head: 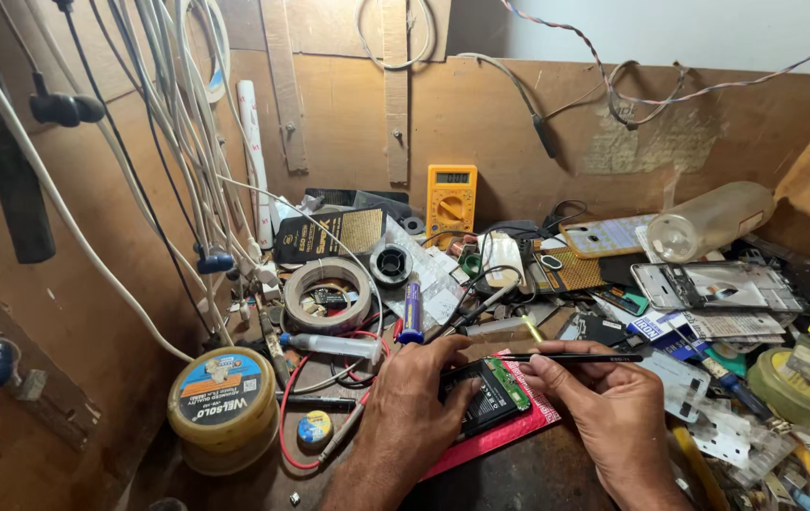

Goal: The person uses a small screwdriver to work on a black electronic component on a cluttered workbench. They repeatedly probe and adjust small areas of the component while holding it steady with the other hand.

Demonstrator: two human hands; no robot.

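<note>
My left hand [411,409] holds an opened phone [487,397] by its left side; the phone lies on a red mat [518,428] with its black battery and green circuit board showing. My right hand [608,409] rests just right of the phone and pinches a thin black tool [583,358] that lies level above the phone's top end, its tip pointing left. Both wrists come in from the bottom edge.
A yellow multimeter [451,200] leans on the back wall. A tape roll [332,293], syringe [329,344], round yellow tin [223,402], phone frames [715,285], a plastic bottle [712,220] and loose parts crowd the bench. White cables [178,142] hang at left.
</note>
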